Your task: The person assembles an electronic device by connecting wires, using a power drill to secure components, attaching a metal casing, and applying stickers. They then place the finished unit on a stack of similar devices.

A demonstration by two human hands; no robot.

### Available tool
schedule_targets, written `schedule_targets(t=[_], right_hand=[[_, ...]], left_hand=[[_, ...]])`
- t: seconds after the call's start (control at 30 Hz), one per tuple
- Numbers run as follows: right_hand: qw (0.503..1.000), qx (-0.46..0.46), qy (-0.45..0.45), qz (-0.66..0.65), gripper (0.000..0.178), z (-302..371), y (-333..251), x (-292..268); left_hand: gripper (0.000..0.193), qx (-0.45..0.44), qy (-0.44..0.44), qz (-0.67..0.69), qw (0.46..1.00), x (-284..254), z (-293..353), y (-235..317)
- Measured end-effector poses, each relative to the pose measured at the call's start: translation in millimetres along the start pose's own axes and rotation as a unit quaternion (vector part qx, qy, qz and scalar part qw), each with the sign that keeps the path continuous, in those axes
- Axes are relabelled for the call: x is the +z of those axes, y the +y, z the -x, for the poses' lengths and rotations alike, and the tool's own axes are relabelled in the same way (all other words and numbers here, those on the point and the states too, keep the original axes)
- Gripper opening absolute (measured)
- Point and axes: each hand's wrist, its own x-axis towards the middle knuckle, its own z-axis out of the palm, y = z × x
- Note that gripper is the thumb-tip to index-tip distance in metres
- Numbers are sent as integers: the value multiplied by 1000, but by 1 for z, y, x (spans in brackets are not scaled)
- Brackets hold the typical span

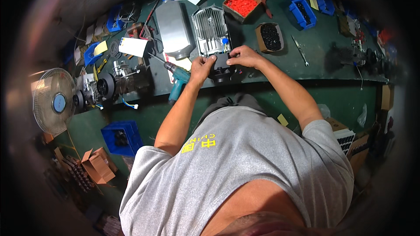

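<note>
Grey shirt nearest the lens. Beyond it, 1 black part sits at the near end of 1 finned metal motor on the green bench, close to the front edge.

Key relation: motor lies just ahead of the grip, long axis running away from the wearer; the black part is between the 2 hands. Left hand at its left edge, right hand at its right; neither clearly nearer. Grip: fingers of both appear closed on the black part's edges; pressure cannot be told.

Count, outward:
- 1 blue cap, on the motor.
- 1 silver cover, just left of the motor, roughly parallel.
- 1 drill, beside the left forearm.
- 2 cartons, right: 1 of red pieces, 1 of black pieces; contents too many to count.
- 1 wrench, farther right.
- 1 fan, far left.
- 1 blue crate, lower left, below bench level.
</note>
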Motion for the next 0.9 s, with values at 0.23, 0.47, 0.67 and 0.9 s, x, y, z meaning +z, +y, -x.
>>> schedule_targets(t=[0.23, 0.47, 0.67, 0.9], right_hand=[[999, 44, -17, -25, 49, -3, 4, 0], [997, 47, -9, -55, 58, -2, 20, 2], [995, 39, 23, -92, 64, 6, 25, 5], [962, 8, -43, -271, 36, 31, 55, -9]], left_hand=[[44, -7, 2, -78, 997, -5, -9, 1], [52, 63, 87, -313, 944, -4, 3, 34], [57, 145, 71, -408, 899, 20, 21, 74], [56, 132, 60, -378, 914, 18, 16, 69]])
